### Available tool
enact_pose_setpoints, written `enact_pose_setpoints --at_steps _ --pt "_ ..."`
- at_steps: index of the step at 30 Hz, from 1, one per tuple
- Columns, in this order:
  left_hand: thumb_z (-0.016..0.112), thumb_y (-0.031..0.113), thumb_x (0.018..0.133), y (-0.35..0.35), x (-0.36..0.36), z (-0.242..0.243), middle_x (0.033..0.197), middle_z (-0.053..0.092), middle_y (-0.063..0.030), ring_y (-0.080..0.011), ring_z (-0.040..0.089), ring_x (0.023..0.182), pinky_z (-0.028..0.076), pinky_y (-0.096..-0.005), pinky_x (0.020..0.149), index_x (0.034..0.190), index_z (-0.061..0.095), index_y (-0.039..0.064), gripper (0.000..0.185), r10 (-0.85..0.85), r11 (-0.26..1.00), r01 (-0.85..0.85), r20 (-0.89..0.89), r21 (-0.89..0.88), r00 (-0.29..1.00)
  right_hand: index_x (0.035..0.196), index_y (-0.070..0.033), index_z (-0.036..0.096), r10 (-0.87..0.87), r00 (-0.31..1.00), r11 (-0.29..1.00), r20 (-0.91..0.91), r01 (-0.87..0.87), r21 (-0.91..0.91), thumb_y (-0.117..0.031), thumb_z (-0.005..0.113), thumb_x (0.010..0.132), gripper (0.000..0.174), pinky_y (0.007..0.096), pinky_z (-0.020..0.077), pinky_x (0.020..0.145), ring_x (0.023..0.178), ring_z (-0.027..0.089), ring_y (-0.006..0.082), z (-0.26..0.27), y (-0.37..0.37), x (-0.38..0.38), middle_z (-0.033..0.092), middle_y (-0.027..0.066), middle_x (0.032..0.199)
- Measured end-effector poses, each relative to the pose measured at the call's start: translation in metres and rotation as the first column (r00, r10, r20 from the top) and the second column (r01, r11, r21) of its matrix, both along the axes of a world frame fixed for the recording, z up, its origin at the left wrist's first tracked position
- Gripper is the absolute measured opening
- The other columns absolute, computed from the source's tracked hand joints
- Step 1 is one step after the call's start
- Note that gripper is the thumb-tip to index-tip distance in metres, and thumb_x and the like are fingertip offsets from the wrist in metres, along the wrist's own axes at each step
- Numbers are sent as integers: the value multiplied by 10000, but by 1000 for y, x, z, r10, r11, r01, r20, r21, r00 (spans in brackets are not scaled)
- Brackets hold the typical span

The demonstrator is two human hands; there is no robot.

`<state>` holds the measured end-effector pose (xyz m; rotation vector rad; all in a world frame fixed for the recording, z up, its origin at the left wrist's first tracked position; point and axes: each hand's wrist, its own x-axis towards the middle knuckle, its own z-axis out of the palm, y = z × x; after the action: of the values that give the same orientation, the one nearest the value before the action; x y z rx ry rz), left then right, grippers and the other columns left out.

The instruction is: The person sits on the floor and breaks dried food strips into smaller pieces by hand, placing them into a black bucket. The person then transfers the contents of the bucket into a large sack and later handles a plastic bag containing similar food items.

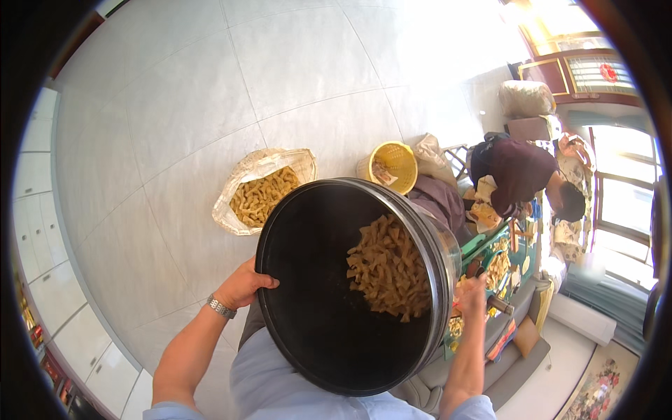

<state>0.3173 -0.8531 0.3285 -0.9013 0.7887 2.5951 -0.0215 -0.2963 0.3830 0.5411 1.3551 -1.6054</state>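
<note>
A large round black drum [315, 262] is tilted in front of me, with a heap of small brown pieces [391, 268] on the right side of its inside. My left hand [244, 286] holds the drum's rim at the left, the thumb over the edge; a metal watch is on that wrist. My right hand [472, 294] is at the drum's far right side, near a dark handle and a metal cylinder [500, 305]; its grip is blurred and partly hidden. Beyond the drum, an open white woven sack [223, 210] on the floor holds similar yellowish-brown pieces [262, 195].
A yellow plastic basket [404, 152] stands on the tiled floor beyond the drum. A person [520, 168] in dark clothes bends over a green table [526, 252] bearing more pieces. A grey sofa [504, 378] is at lower right; white cabinets [63, 289] line the left.
</note>
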Motion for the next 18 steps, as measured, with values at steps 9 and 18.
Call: enact_pose_setpoints --at_steps 9,18 --pt "555 -120 778 -26 30 -21 1157 647 -100 -159 641 958 550 -314 859 1364 516 8 601 -30 995 50 217 -88 976 1074 -161 619 102 984 903 -143 -31 429 -556 616 961 411 327 501 739 859 617 123 -92 -87 106 639 -30 948" --pt "582 -45 833 -59 -16 -65 1180 634 -135 -202 651 1014 566 -353 874 1365 496 20 543 -22 932 140 333 -335 943 1260 -116 579 233 972 821 -11 -191 538 -560 499 1019 512 363 562 720 929 672 168 -46 -101 122 688 32 1113"
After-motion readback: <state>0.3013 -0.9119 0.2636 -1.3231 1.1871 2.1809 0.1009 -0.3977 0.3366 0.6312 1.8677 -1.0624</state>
